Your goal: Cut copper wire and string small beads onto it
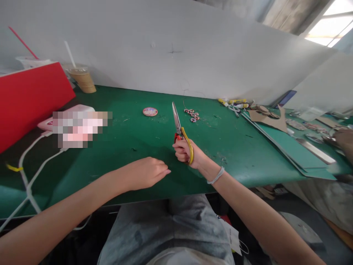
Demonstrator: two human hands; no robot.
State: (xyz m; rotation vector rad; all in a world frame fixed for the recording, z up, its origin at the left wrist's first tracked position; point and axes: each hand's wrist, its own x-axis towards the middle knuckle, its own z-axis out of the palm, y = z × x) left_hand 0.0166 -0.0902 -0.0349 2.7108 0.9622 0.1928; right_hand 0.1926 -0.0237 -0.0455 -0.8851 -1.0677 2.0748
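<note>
My right hand [184,151] is closed around a pair of scissors [177,117] with yellow and red handles. Their blades point up and away from me, close together. To its left, my left hand [150,171] hovers low over the near part of the green table, thumb and fingers pressed together; whatever they may hold is hidden. Beyond the hands lie a small round printed disc [150,112] and, right of the scissor blades, a little heap of patterned beads [193,116], with a thin wire or thread rising from it.
At left stand a red box [33,99], a drink cup [82,79] with a straw, and a white device [79,108] with white cables [26,180]. On the right are glue tubes [237,101], pliers [234,110], cardboard scraps [271,117] and green boards [292,147]. Someone's arm shows at far right.
</note>
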